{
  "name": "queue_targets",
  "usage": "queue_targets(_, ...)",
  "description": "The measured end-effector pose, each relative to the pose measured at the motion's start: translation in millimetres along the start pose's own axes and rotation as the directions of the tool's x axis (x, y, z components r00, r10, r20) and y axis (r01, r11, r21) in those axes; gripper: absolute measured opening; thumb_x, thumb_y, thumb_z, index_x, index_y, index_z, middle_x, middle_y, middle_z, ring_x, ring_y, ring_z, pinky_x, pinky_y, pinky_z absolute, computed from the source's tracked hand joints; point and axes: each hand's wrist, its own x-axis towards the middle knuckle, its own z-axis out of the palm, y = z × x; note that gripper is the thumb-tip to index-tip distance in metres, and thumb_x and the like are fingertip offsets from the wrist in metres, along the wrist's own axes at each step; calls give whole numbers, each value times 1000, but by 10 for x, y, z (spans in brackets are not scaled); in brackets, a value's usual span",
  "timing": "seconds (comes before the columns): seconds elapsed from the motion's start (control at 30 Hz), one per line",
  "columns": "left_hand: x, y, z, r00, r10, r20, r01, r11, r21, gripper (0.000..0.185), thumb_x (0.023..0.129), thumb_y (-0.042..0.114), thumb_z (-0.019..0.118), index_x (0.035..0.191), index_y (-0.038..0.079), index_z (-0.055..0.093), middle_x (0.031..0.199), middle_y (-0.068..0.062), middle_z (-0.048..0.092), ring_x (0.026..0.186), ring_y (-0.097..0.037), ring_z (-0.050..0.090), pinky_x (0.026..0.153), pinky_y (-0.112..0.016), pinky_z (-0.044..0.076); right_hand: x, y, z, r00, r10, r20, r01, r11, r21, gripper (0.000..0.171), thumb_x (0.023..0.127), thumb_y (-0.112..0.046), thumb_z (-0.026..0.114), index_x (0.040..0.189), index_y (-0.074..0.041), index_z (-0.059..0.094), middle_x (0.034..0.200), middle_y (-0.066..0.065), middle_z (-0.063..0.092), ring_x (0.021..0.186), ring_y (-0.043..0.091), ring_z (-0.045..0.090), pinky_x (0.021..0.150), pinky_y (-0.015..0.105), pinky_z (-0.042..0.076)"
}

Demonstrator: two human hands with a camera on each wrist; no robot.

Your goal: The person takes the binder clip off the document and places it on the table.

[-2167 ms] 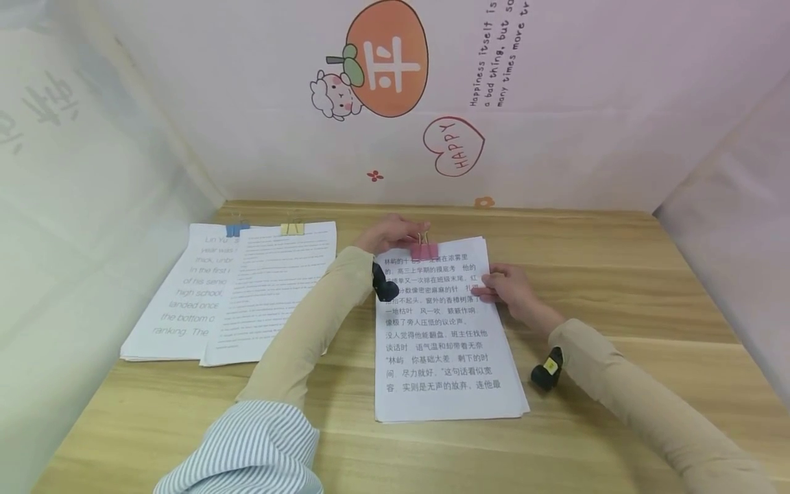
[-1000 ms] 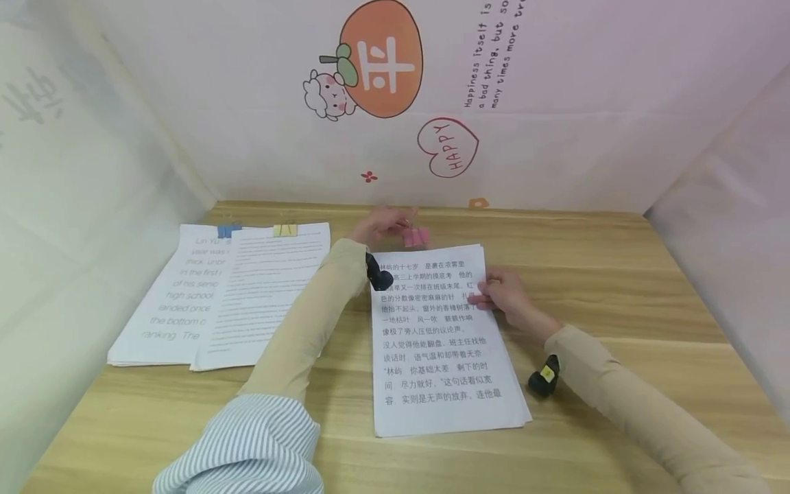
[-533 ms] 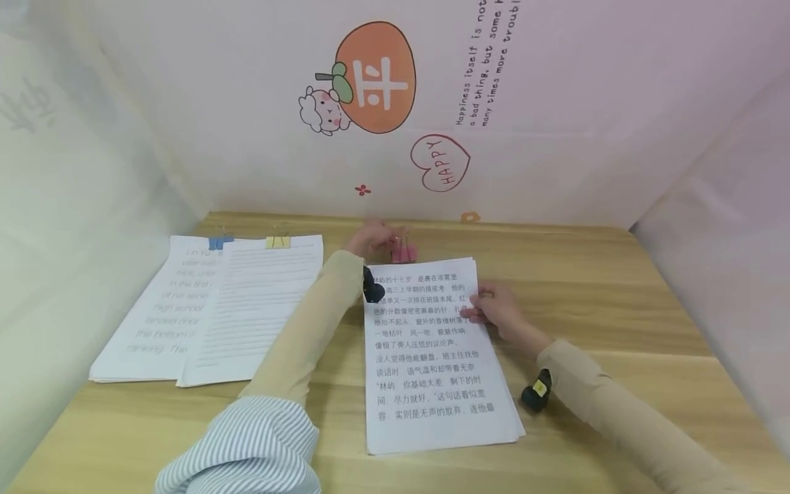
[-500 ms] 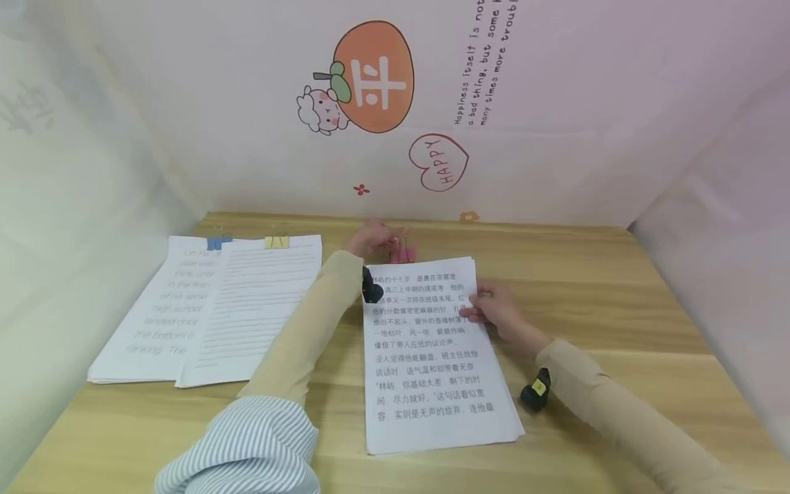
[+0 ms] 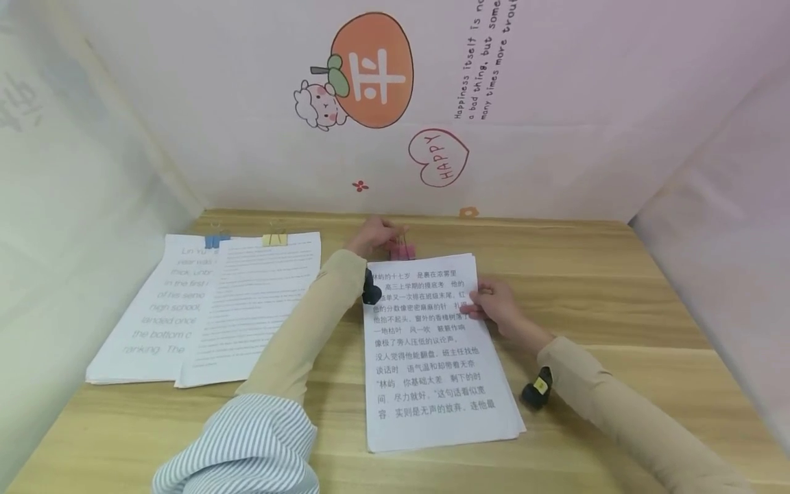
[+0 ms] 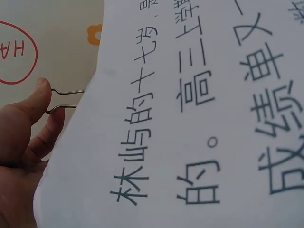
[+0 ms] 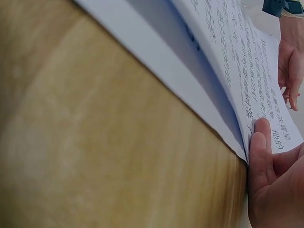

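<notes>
Nearest you, your striped cuff and tan sleeves are lying over the pale wooden table [image 5: 617, 288], its grain running in long straight bands. On it, in front of you, the paper stack [image 5: 432, 357] is lying flat: smooth white sheets, rectangular, printed with large black Chinese characters, the edges slightly fanned along the right side.

Your right hand [image 5: 500, 309] is holding that right edge about a third of the way down, the thumb pressing on the top sheet and the fingers curling at the side; from the right wrist the sheets are parting a little at that edge.

Farther on, your left hand [image 5: 373, 237] is pinching the thin wire handles of the pink binder clip [image 5: 402, 251] between thumb and finger. The clip is sitting right at the top edge of the stack, left of centre; I cannot tell whether it is biting the paper.

To the left, two more white stacks are overlapping, one topped by a blue clip [image 5: 212, 240], the other by a yellow clip [image 5: 274, 239]. Behind everything, the backdrop [image 5: 555, 137] is showing an orange cartoon fruit and a red heart outline.
</notes>
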Motion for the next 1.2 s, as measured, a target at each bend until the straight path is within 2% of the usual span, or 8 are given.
queue_targets(0.27, -32, -43, 40, 1000, 12, 5, -12, 1000, 23, 27, 91, 33, 63, 90, 7, 63, 102, -9, 63, 91, -23, 64, 99, -40, 44, -38, 42, 3, 1000, 2, 11, -2, 1000, 3, 33, 96, -3, 45, 127, 8, 46, 107, 27, 64, 67, 5, 67, 61, 19, 56)
queue_targets(0.53, -66, 10, 94, 998, 43, -42, -40, 997, 66, 21, 92, 22, 61, 102, 3, 66, 98, -8, 63, 88, -20, 58, 83, -32, 50, -34, 81, 4, 1000, 12, 4, -12, 1000, 15, 33, 96, -4, 45, 127, 8, 46, 108, 29, 63, 67, 4, 68, 61, 19, 56)
queue_targets(0.8, -92, 88, 97, 991, 125, -55, -117, 985, 123, 15, 93, 12, 59, 99, 1, 66, 97, -12, 65, 83, -20, 60, 74, -28, 52, -34, 58, -10, 1000, 9, -3, -9, 1000, 13, 33, 96, -4, 45, 127, 8, 46, 99, 21, 68, 66, 5, 68, 61, 19, 56)
queue_targets(0.9, -100, 129, 97, 985, 158, -66, -142, 969, 201, 14, 92, 12, 60, 95, 1, 68, 93, -12, 65, 77, -19, 60, 65, -24, 51, -20, 45, -31, 1000, 21, 8, -21, 1000, 13, 36, 96, -5, 46, 130, 8, 44, 95, 17, 70, 66, 5, 67, 63, 20, 57)
queue_targets(1.0, -119, 173, 101, 983, 168, -76, -140, 948, 285, 15, 92, 14, 60, 92, 1, 67, 90, -11, 65, 74, -18, 58, 60, -23, 47, 5, 36, -73, 999, 30, 19, -30, 999, 14, 38, 96, -5, 46, 131, 10, 41, 90, 13, 70, 66, 6, 67, 64, 20, 57)
queue_targets(1.2, -191, 254, 124, 978, 175, -110, -123, 920, 372, 13, 93, 13, 60, 91, 1, 65, 89, -9, 61, 78, -20, 56, 61, -25, 46, -6, -1, -230, 999, 37, 4, -37, 999, -16, 39, 96, -7, 47, 129, 11, 38, 76, 3, 69, 65, 6, 67, 64, 20, 57)
